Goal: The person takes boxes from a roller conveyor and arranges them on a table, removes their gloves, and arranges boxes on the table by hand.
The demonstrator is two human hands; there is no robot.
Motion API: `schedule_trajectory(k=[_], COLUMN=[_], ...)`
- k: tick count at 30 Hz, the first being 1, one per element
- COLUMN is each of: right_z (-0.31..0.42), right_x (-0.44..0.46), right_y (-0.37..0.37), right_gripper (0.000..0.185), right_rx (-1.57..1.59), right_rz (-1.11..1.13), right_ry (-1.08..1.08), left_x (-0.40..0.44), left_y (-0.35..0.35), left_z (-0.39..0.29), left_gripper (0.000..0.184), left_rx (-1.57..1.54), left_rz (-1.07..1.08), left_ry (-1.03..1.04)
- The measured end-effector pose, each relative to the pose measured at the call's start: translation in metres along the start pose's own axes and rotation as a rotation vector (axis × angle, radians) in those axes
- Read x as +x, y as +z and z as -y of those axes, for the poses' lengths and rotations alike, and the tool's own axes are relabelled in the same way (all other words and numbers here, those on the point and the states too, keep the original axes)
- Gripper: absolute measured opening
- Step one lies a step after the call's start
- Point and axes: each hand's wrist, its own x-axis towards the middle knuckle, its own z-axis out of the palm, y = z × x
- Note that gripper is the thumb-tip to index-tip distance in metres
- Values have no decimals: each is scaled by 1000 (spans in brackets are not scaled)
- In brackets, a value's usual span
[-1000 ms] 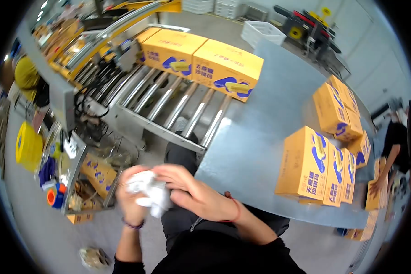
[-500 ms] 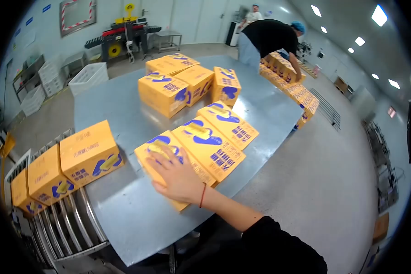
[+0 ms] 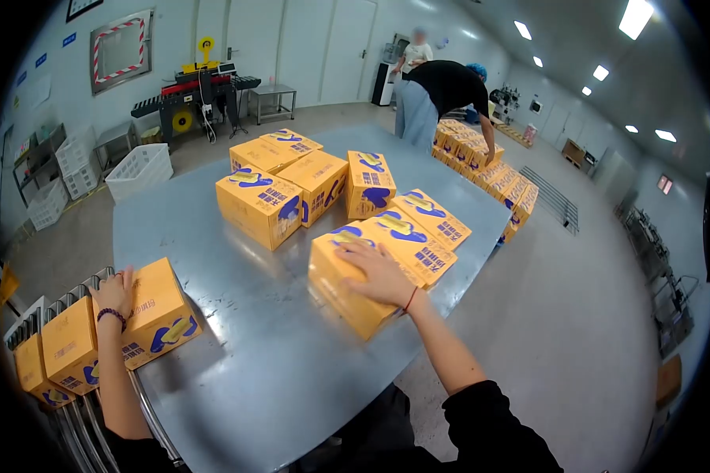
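Observation:
My right hand (image 3: 375, 272), fingers spread, lies on the nearest yellow carton (image 3: 335, 276) of a row of three at the right of the metal table (image 3: 268, 355). At the left, my left hand (image 3: 114, 293) rests with its fingers on the top of another yellow carton (image 3: 159, 303), at the end of the roller conveyor (image 3: 87, 430). Two more cartons (image 3: 69, 343) stand behind it on the rollers. Farther back on the table is a group of several cartons (image 3: 260, 206), one (image 3: 370, 185) slightly apart from the others.
Beyond the table, a person in a black shirt (image 3: 450, 87) bends over stacked cartons (image 3: 513, 189). Another person (image 3: 416, 52) stands behind. White crates (image 3: 140, 170) and a red and black machine (image 3: 193, 91) are at the back left.
The view has turned toward the table. The white crumpled thing earlier between my hands is out of sight. My right hand and its carton row have moved right; my left hand has come onto a carton.

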Motion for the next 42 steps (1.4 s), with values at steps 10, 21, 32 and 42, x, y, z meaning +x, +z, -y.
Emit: schedule_trajectory(k=[10,21,32,42], right_z=[128,231,76,55], right_x=[30,6,-25,11], right_y=[37,70,28,19], right_gripper=[45,117,96,91], right_rx=[342,215,-162,-642], right_rz=[-113,371,-91,338], right_ry=[-508,-627,-97,625], left_x=[-254,-361,-357,-368], left_y=[-52,-59,-30,-4], left_z=[-68,-80,-87,-83], left_gripper=[25,25,28,14], left_rx=[-564,-977,-593,-734], left_rz=[-289,-204,-53,-89], left_ry=[537,-3,209,75])
